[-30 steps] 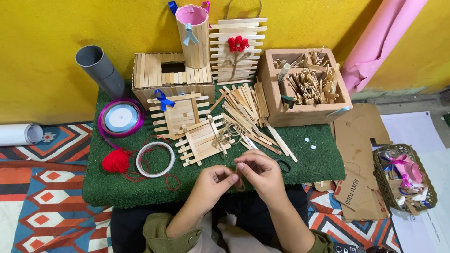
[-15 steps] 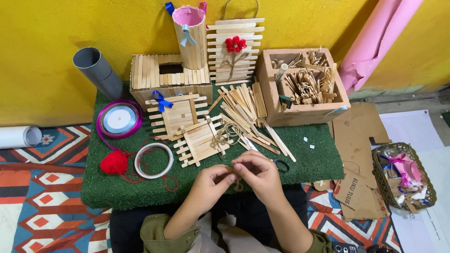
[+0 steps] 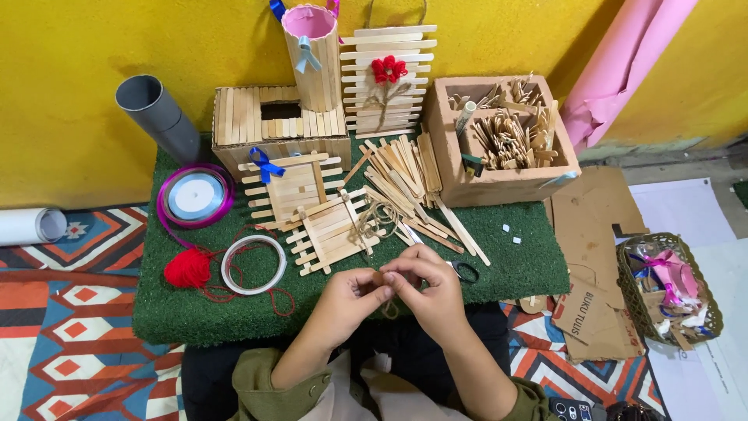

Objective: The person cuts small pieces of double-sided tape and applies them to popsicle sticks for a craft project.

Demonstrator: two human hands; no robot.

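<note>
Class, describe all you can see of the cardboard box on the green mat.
The cardboard box is plain brown, roughly square and open-topped, with thick walls. It sits on the green mat's far right corner, against the yellow wall. Inner dividers split it into compartments, heaped with small wooden sticks. Loose craft sticks lie beside its left wall.

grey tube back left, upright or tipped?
Tipped. The grey tube leans against the yellow wall, open mouth pointing up-left.

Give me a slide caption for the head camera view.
Both hands, left hand and right hand, pinch jute twine above green turf mat.
</note>
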